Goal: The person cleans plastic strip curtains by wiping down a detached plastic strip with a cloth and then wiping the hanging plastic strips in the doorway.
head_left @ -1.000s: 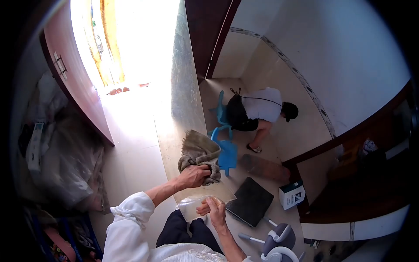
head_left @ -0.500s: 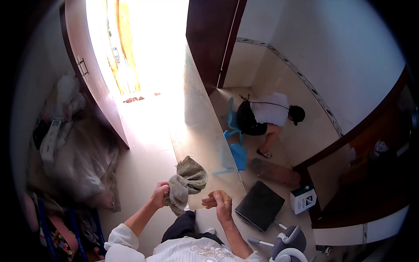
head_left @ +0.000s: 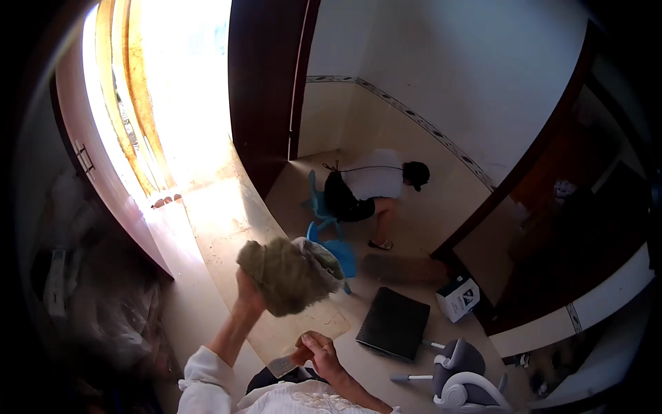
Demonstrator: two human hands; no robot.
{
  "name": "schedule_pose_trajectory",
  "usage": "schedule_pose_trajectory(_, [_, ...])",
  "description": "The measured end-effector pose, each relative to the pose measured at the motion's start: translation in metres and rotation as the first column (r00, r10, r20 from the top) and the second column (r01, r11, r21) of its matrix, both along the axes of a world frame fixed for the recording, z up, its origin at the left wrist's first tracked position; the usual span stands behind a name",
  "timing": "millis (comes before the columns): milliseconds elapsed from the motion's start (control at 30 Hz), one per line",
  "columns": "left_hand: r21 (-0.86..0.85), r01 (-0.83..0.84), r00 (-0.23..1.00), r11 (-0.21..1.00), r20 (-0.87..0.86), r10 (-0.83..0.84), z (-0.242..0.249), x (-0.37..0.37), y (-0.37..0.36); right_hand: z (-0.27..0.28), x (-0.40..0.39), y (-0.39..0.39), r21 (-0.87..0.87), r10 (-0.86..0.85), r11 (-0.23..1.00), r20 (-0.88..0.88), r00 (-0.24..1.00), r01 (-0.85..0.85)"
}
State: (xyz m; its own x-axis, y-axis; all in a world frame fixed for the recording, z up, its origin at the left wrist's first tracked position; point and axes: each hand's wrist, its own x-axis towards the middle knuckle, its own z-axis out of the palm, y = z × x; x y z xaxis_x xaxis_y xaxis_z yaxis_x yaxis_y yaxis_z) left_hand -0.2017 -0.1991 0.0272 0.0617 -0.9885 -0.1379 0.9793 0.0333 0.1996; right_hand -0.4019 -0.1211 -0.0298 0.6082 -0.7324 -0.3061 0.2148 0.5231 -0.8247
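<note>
My left hand point(head_left: 249, 295) is closed on a bunched greenish-grey cloth point(head_left: 284, 274), raised in front of me; the cloth hides most of my fingers. Lower down, close to my body, my right hand point(head_left: 321, 353) grips a scraper point(head_left: 281, 366) by its brown handle. The scraper's flat blade points to the left. Beyond both hands a see-through glass pane point(head_left: 238, 265), with specks on its surface, stretches from near me toward the bright doorway.
A person point(head_left: 372, 183) in a dark cap bends over by blue chairs point(head_left: 338, 252). A black flat case point(head_left: 393, 324), a white box point(head_left: 458, 300) and a grey-and-white seat point(head_left: 469, 372) stand to the right. A pinkish door point(head_left: 103, 159) and plastic-covered things point(head_left: 114, 317) are at left.
My view has turned to the right. The cloth has come up and spread over my left hand. My right hand has dropped lower, and the scraper in it now shows.
</note>
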Motion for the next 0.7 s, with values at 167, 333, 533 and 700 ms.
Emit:
schedule_pose_trajectory(167, [-0.638, -0.075, 0.946, 0.766, 0.198, 0.257, 0.019, 0.111, -0.101, -0.005, -0.027, 0.008, 0.017, -0.081, 0.997, 0.064, 0.995, 0.080])
schedule_pose_trajectory(333, [-0.460, -0.057, 0.868, 0.886, 0.416, 0.272, 0.056, 0.102, -0.107, -0.017, -0.038, 0.005, 0.067, -0.240, 0.969, 0.066, 0.968, 0.236])
schedule_pose_trajectory(533, [-0.185, 0.109, 0.981, 0.977, 0.176, -0.076, 0.022, -0.006, -0.035, -0.029, -0.038, -0.006, 0.118, -0.249, 0.963, 0.054, 0.967, 0.242])
schedule_pose_trajectory(700, [-0.007, 0.308, 0.950, 0.951, 0.060, -0.307, -0.011, -0.048, 0.032, -0.024, -0.022, -0.015, 0.037, -0.152, 0.988, 0.081, 0.985, 0.149])
